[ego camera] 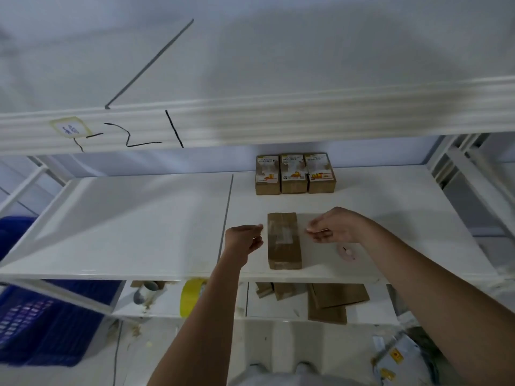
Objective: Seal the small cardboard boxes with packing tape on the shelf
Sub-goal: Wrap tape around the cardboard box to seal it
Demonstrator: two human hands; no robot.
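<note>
White metal shelving is filling the view, seen from above by a person standing before it. At far left, a blue crate (25, 310) is sitting on the floor. On the lower tier, a yellow tape roll (192, 298) is standing on edge. The left hand (245, 238) is pinching one end of a clear tape strip (281, 232) that is stretching across the cardboard box (284, 240) lying near the front edge of the middle shelf (139, 218). The right hand (334, 227) is pinching the strip's other end. Behind, three labelled boxes (295, 174) are standing in a row, seemingly finished. Judging by this, sealing is partway along; this strip is not yet pressed down.
</note>
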